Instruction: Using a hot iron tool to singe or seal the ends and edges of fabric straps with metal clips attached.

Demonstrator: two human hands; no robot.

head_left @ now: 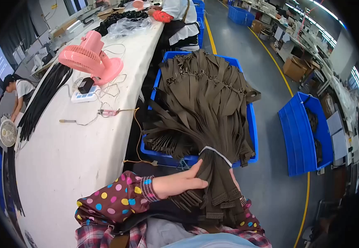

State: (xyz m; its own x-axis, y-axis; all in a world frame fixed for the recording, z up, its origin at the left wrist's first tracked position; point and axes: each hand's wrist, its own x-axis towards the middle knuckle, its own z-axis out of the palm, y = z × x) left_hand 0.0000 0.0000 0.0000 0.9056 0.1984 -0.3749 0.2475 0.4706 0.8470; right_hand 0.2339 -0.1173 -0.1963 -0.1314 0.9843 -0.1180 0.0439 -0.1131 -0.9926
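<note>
My left hand (179, 182) reaches in from the left, thumb across the strap bundle (218, 128), grasping it; my right hand (234, 177), mostly hidden, touches its right side, its grip unclear. Dark olive, white-tied and stitched at its near ends, it runs near to far, fanning into the blue crate (252, 124).

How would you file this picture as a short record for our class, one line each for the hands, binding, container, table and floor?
Left hand: grips the dark brown webbing straps, thumb on top
Right hand: at the bundle's other side, mostly hidden by the straps
Binding: white band across the gathered straps
Container: blue plastic crate ahead, the straps' far part lying in it
Table: white-topped, on the left, bearing a pink fan and white power strip
Floor: grey, with a second blue crate on the right
</note>
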